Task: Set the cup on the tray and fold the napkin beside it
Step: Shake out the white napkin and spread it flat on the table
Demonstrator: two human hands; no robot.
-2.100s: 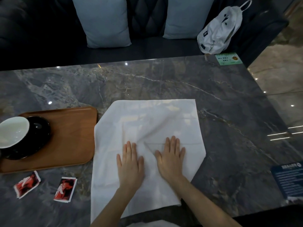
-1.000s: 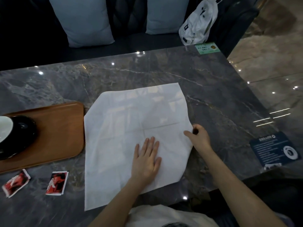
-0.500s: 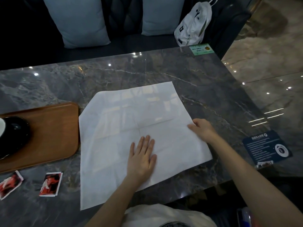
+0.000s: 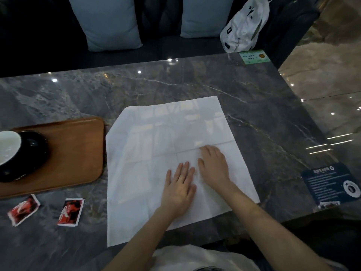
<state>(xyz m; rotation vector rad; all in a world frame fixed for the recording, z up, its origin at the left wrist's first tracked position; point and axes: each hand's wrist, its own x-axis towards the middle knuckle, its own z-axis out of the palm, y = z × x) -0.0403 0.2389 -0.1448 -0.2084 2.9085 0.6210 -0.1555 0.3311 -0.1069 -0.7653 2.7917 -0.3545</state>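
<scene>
Right hand (image 4: 214, 166) back from napkin (image 4: 156, 153) edge, flat beside left hand (image 4: 179, 184), both spread, pressing. Napkin smoothed, unfolded; cup (image 4: 8, 147) already on tray (image 4: 78, 153). Folding next.

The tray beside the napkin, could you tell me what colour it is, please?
Warm reddish-brown wood, seen in the head view: tray.

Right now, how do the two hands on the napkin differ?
The left hand lies flat with fingers spread, nearer the person; the right hand sits farther out, on the napkin's crease lines. The left hand points straight away, while the right hand angles toward the left. Both are open, pressing the unfolded napkin.
</scene>
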